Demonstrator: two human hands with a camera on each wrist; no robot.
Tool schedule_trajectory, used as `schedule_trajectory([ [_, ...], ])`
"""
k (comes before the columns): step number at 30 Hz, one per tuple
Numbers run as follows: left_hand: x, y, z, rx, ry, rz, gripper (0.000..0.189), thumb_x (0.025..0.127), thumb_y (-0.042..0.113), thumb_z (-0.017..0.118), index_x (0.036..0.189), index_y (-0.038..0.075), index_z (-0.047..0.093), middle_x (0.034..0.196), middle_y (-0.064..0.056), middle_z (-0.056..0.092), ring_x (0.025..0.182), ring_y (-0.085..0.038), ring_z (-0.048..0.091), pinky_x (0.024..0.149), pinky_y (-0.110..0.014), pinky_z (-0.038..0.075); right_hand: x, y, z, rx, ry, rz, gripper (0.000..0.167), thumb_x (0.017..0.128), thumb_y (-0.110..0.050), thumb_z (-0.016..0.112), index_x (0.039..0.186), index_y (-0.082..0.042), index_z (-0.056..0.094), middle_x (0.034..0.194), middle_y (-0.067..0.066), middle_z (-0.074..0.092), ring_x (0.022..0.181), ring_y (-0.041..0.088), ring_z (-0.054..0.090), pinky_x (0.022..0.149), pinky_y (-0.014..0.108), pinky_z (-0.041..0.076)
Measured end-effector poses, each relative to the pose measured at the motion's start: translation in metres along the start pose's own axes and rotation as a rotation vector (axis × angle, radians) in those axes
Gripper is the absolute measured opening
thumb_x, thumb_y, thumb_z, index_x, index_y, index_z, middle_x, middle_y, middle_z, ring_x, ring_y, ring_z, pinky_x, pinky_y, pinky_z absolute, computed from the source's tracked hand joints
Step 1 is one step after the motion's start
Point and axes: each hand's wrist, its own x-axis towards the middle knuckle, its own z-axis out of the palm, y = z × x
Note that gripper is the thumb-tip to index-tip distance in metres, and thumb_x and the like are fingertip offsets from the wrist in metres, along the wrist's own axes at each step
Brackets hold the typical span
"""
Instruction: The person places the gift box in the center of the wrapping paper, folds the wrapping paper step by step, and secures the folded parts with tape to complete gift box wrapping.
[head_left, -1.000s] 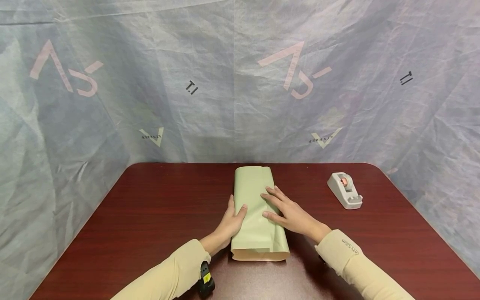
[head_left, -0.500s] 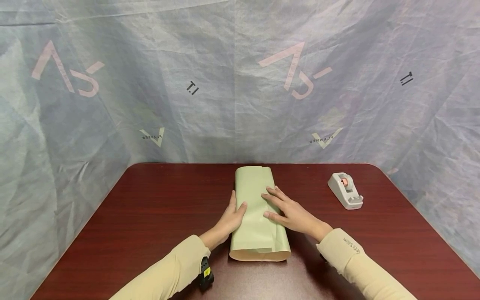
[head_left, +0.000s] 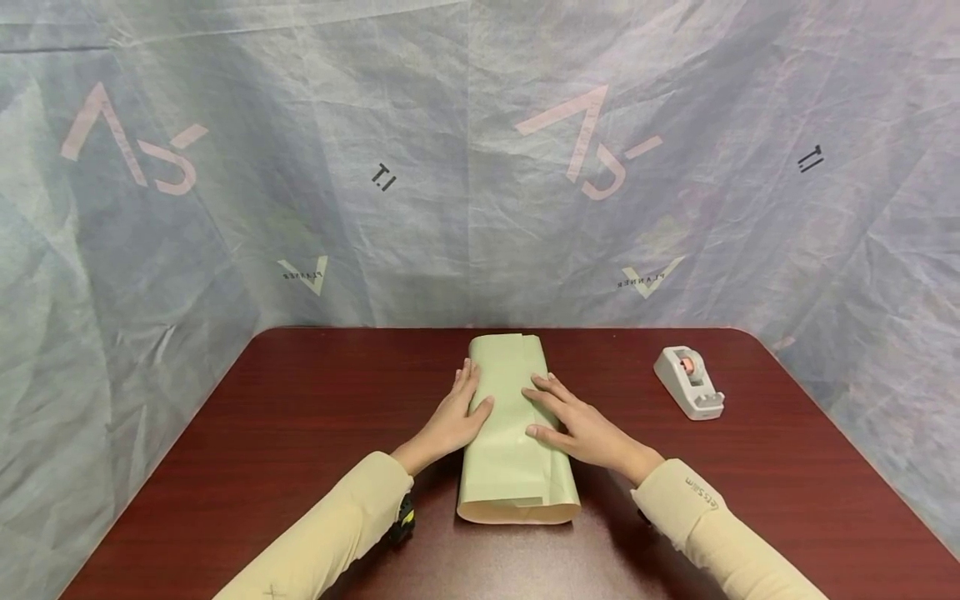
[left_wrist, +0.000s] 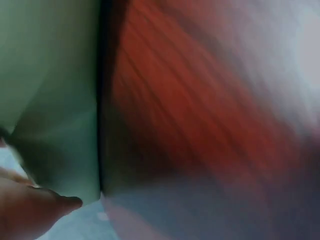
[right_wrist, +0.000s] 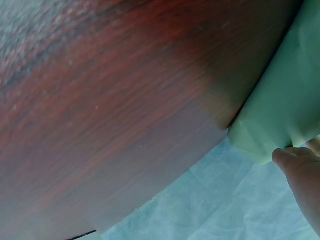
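Observation:
A sheet of pale green paper (head_left: 506,467), wrapped into a flattened tube, lies lengthwise on the table in the head view. Its near end gapes and shows a cream inside; an overlapping edge runs along its top. My left hand (head_left: 450,421) lies along the tube's left side, fingers extended and thumb on top. On the right, my right hand (head_left: 588,425) rests with spread fingers over the top and right edge. The left wrist view shows the paper's side (left_wrist: 55,90) and part of the hand (left_wrist: 30,210). Fingers (right_wrist: 297,167) touch the paper (right_wrist: 285,100) in the right wrist view.
A white tape dispenser (head_left: 690,383) stands at the back right of the dark red wooden table (head_left: 337,392). Grey printed fabric (head_left: 420,225) hangs behind the table and along both sides.
My left hand has slid forward along the paper's left side, away from me, and its fingers lie flatter. The near end has rounded out slightly. My right hand has stayed put.

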Motion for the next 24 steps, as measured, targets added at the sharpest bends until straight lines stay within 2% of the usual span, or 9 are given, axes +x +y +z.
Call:
schedule_trajectory([
  [4, -0.006, 0.000, -0.008, 0.175, -0.069, 0.103, 0.060, 0.097, 0.040, 0.037, 0.146, 0.010, 0.020, 0.154, -0.011, 0.000, 0.142, -0.027, -0.005, 0.110, -0.054, 0.012, 0.000, 0.000, 0.001, 0.007, -0.004, 0.005, 0.058, 0.090, -0.045, 0.051, 0.139, -0.018, 0.039, 0.151, 0.009, 0.023, 0.141, 0.031, 0.012, 0.103, 0.054, 0.029],
  [8, -0.009, 0.004, -0.013, 0.360, -0.120, 0.147, 0.064, 0.095, 0.049, 0.033, 0.146, 0.013, 0.021, 0.155, -0.008, 0.005, 0.142, -0.027, -0.002, 0.111, -0.054, 0.010, 0.001, 0.000, 0.001, -0.009, 0.019, -0.012, 0.058, 0.089, -0.043, 0.053, 0.138, -0.015, 0.040, 0.149, 0.010, 0.027, 0.140, 0.033, 0.016, 0.103, 0.054, 0.030],
  [10, -0.009, 0.006, -0.014, 0.420, -0.130, 0.154, 0.065, 0.095, 0.052, 0.031, 0.147, 0.014, 0.019, 0.155, -0.006, 0.006, 0.143, -0.026, 0.000, 0.111, -0.052, 0.010, 0.001, 0.000, 0.001, -0.013, 0.026, -0.014, 0.060, 0.089, -0.043, 0.054, 0.138, -0.012, 0.040, 0.149, 0.010, 0.028, 0.139, 0.033, 0.017, 0.103, 0.053, 0.030],
  [17, -0.009, 0.006, -0.015, 0.459, -0.138, 0.166, 0.065, 0.095, 0.052, 0.029, 0.147, 0.014, 0.018, 0.155, -0.007, 0.006, 0.143, -0.024, 0.005, 0.112, -0.051, 0.010, 0.001, 0.001, 0.000, 0.007, 0.021, -0.002, 0.070, 0.088, -0.045, 0.055, 0.142, -0.007, 0.032, 0.149, 0.011, 0.028, 0.139, 0.033, 0.018, 0.105, 0.051, 0.028],
  [24, -0.009, 0.004, -0.015, 0.490, -0.123, 0.175, 0.066, 0.094, 0.055, 0.028, 0.147, 0.015, 0.020, 0.154, -0.006, 0.009, 0.142, -0.023, 0.008, 0.112, -0.051, 0.010, 0.002, 0.002, -0.004, 0.068, 0.004, 0.028, 0.068, 0.090, -0.043, 0.053, 0.143, -0.008, 0.030, 0.149, 0.010, 0.028, 0.140, 0.029, 0.016, 0.107, 0.051, 0.024],
])
